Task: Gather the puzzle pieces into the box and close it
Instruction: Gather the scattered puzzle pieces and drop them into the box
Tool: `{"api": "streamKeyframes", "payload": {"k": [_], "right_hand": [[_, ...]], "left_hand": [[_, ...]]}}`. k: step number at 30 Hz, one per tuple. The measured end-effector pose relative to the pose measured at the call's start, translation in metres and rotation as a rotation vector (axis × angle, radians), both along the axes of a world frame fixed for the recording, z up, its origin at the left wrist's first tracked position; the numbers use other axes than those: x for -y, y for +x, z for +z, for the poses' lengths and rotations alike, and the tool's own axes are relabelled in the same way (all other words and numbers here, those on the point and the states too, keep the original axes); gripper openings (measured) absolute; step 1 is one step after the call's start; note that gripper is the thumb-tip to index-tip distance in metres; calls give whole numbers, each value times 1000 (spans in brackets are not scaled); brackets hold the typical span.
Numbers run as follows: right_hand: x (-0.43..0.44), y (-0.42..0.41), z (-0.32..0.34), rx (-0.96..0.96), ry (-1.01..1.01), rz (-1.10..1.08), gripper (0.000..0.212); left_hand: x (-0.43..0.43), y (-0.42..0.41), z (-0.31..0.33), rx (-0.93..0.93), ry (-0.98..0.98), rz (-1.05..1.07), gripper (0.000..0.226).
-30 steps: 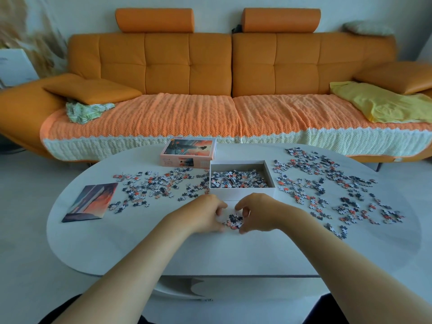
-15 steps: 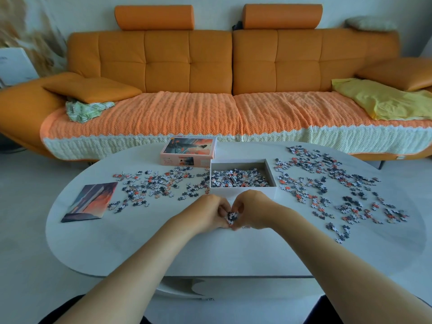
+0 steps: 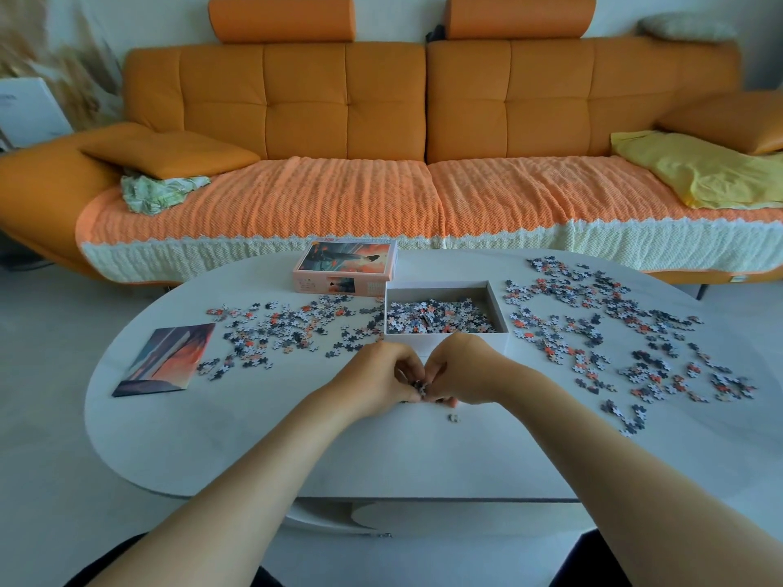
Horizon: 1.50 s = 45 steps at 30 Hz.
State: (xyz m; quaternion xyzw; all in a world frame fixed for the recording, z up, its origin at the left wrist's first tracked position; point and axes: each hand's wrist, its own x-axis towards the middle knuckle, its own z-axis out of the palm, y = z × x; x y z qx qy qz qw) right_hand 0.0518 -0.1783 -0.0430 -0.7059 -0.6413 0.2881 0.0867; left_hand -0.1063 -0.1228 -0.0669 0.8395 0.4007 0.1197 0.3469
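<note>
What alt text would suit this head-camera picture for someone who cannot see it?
A left hand and right hand pinch a clump of puzzle pieces at a white table, before an open box part-filled with pieces. Loose pieces lie scattered on both sides.

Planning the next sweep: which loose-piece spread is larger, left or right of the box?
The right spread: it runs from the table's far edge down toward the near edge, while the left spread is one narrow band beside the box.
</note>
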Motion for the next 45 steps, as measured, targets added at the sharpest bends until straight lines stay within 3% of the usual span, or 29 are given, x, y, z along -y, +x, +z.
{"api": "streamKeyframes", "payload": {"k": [4, 12, 14, 19, 24, 28, 32, 34, 40, 45], "right_hand": [[-4, 6, 5, -68, 60, -65, 5], [-25, 25, 27, -203, 387, -248, 14], [-34, 28, 24, -148, 446, -273, 15], [-37, 37, 15, 36, 348, -152, 28], [-26, 40, 21, 28, 455, -79, 21], [-8, 32, 22, 77, 308, 133, 18], [5, 25, 17, 154, 57, 226, 26], [8, 22, 13, 209, 39, 241, 26], [12, 20, 9, 158, 32, 164, 20], [21, 25, 10, 109, -47, 173, 41]], "left_hand": [[-6, 4, 6, 89, -14, 32, 28], [-38, 28, 31, 321, 89, 115, 25], [-44, 36, 31, 293, 165, 130, 21], [-49, 38, 21, 74, 295, 44, 27], [-44, 21, 24, 102, 405, -26, 19], [-26, 7, 25, 10, 380, -152, 15], [-13, 0, 13, -237, 332, -247, 41], [-9, -1, 5, -251, 318, -276, 47], [0, -2, 4, -190, 251, -286, 29], [-6, -16, 10, -316, 217, -293, 49]]}}
